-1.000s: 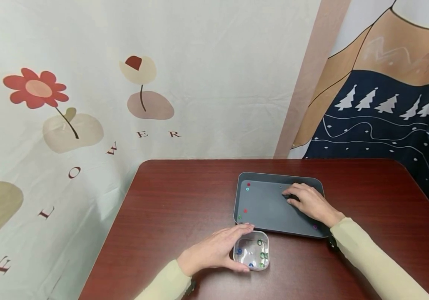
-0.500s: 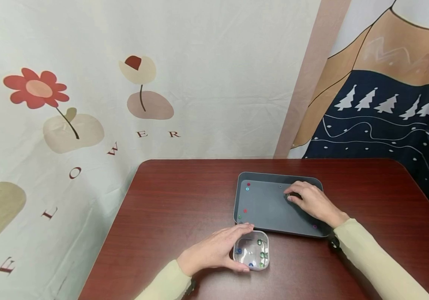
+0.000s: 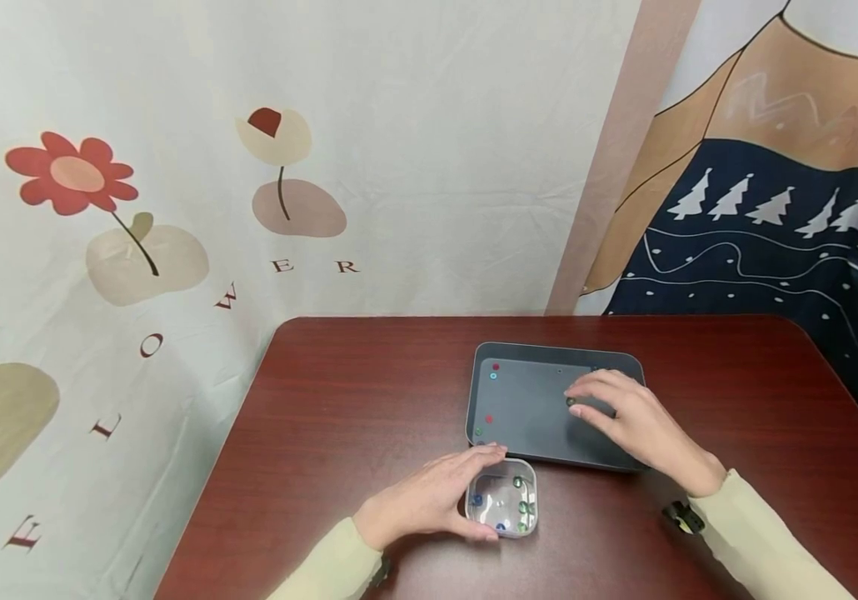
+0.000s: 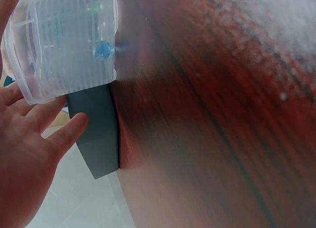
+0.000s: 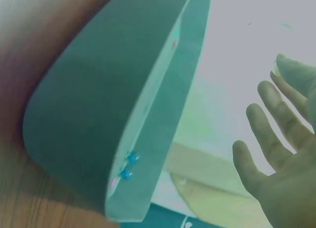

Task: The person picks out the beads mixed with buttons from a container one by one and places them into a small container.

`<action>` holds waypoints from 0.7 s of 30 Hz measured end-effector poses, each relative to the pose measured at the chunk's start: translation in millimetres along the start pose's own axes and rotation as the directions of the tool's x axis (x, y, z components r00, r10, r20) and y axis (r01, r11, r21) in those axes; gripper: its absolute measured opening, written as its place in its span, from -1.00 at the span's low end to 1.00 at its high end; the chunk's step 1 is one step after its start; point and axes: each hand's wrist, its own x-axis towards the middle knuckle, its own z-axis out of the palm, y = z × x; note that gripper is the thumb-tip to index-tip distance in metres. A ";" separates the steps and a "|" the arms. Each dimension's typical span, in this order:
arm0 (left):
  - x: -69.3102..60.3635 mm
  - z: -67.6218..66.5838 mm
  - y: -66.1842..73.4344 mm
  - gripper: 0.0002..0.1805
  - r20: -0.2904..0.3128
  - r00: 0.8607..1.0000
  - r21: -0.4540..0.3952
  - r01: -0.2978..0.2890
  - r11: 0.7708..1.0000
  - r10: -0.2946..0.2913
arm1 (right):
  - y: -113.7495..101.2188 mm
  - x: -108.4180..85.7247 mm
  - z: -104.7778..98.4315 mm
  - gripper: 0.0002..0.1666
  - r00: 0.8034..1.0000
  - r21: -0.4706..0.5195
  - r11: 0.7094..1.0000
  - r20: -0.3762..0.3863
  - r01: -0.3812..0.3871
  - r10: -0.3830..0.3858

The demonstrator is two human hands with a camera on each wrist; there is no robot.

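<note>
My left hand (image 3: 432,498) grips a small clear square container (image 3: 501,498) at the tray's near edge, thumb on the near side and fingers on the far side. Green and blue beads lie inside it. Over the right part of a grey tray (image 3: 534,457), my right hand (image 3: 642,423) pinches a small dark bead (image 3: 571,402) between thumb and forefinger. The right wrist view shows the other fingers of that hand (image 5: 286,134) spread. In the left wrist view, the container (image 4: 74,45) stands beside the left hand (image 4: 29,149).
In the tray's left part lie a dark red bead (image 3: 496,367), a light blue bead (image 3: 493,376), a red bead (image 3: 488,419) and a green one (image 3: 478,432). Two blue beads (image 5: 126,174) show near the tray's end in the right wrist view. A patterned curtain (image 3: 429,167) hangs behind the table (image 3: 354,392).
My right hand has risen from the tray floor and shifted slightly toward the near side, a bead now visible at its fingertips. The left hand and container have hardly moved.
</note>
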 end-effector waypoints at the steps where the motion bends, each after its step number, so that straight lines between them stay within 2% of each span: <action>1: 0.2 0.0 -0.1 0.06 0.000 1.000 0.002 0.000 1.000 0.000 | -3.6 -1.5 -0.1 -0.61 1.000 0.008 1.000 -0.009 0.014 -0.014; 6: 0.7 0.3 -1.4 0.07 0.000 1.000 0.009 0.000 1.000 0.000 | -20.9 -9.9 3.5 -0.57 0.996 0.060 0.994 -0.036 0.086 -0.084; 12: 1.2 0.1 -2.3 0.07 -0.009 1.000 0.018 -0.015 1.000 0.015 | -42.6 -19.2 10.9 -0.57 0.994 0.133 0.985 -0.015 0.113 -0.112; 21: 2.5 0.8 -3.8 0.07 -0.026 0.999 0.039 -0.045 0.998 0.046 | -63.2 -31.9 31.2 -0.76 0.983 0.243 0.953 -0.022 0.182 -0.182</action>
